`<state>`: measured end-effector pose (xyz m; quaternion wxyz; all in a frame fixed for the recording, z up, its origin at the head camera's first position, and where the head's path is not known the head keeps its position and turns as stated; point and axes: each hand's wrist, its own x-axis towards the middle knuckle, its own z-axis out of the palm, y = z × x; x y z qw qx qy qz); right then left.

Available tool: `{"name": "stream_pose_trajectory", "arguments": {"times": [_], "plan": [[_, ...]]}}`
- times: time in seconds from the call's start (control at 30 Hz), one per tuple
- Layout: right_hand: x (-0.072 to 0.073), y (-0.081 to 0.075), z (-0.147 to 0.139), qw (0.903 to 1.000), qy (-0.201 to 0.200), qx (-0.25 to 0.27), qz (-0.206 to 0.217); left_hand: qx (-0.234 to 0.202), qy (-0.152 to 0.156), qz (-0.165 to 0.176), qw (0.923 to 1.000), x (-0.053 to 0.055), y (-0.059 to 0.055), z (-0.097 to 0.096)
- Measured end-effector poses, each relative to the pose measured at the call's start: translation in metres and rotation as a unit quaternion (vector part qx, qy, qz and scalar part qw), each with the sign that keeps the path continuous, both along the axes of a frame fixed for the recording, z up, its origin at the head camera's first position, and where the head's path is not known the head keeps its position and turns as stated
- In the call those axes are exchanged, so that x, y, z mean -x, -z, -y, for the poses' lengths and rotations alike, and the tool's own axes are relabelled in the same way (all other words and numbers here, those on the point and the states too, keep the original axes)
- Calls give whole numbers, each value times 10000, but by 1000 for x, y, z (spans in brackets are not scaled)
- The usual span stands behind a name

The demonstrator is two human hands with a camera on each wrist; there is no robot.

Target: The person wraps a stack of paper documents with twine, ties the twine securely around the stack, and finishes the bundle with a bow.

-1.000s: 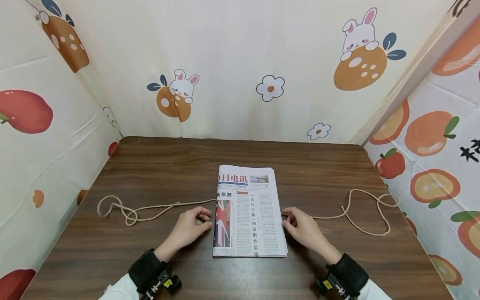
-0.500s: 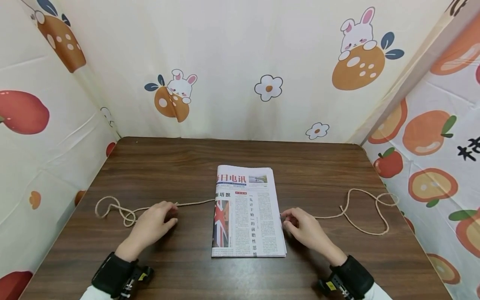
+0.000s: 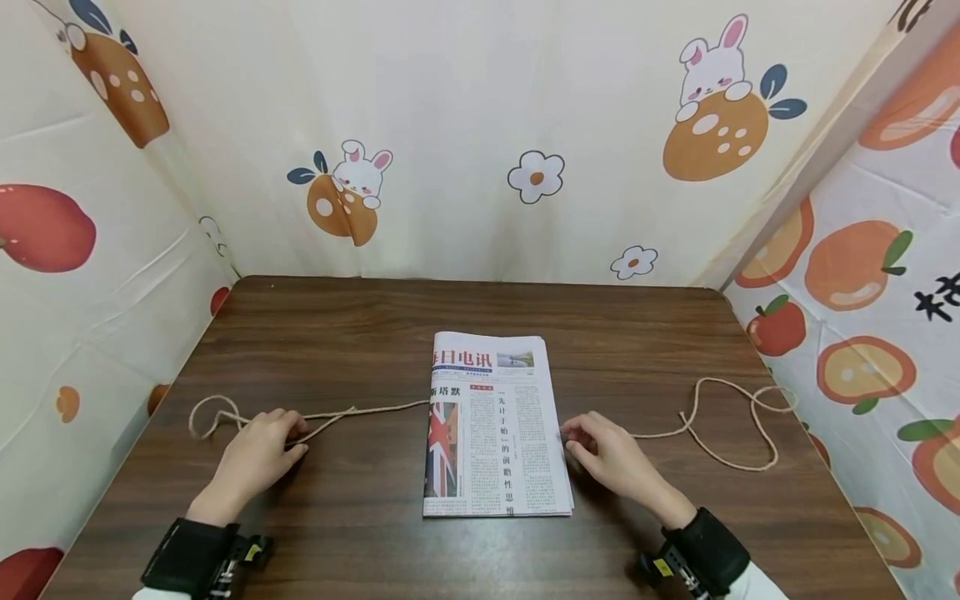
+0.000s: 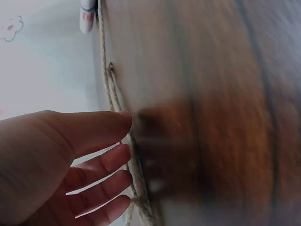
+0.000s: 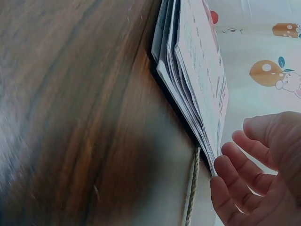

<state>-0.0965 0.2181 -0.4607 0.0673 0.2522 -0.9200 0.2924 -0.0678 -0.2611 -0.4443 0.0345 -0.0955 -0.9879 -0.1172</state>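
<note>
Newspaper (image 3: 498, 425) lies flat near the middle of the surface (image 3: 622, 333), about halfway between its left and right edges. A string (image 3: 390, 408) comes out from both sides of it and seems to run underneath. Its left end makes small loops near the left edge of the surface. Its right end makes big loops that reach the right edge.

The step in hand looks like picking up the string on the left. To do it well, the left hand (image 3: 258, 446) should take just one strand between the thumb and first finger, and leave the loops loose so they don't make a knot. Lift slowly. A hard tug could slide the string out or turn the newspaper crooked. The right hand (image 3: 607, 458) could help by pressing the newspaper down.

Now the grip. On the left, the thumb and fingers are a bit bent and spread apart. The string passes right by the fingertips; I can't tell if they touch it, but they don't look like they pinch it. On the right, the fingers are loose and apart too, just beside the newspaper's right edge. Nothing is between them and the thumb, and whether they touch the newspaper is hard to tell.
</note>
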Motion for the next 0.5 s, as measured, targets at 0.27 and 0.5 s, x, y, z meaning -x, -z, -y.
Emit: {"name": "stream_pose_trajectory", "arguments": {"times": [0.27,0.5], "plan": [[4,0,1,9977,-226,-415,-493,-34,-19,5,10000,-4,2,4],[6,2,2,9960,-459,-405,-652,93,225,37,9997,-8,0,0]]}}
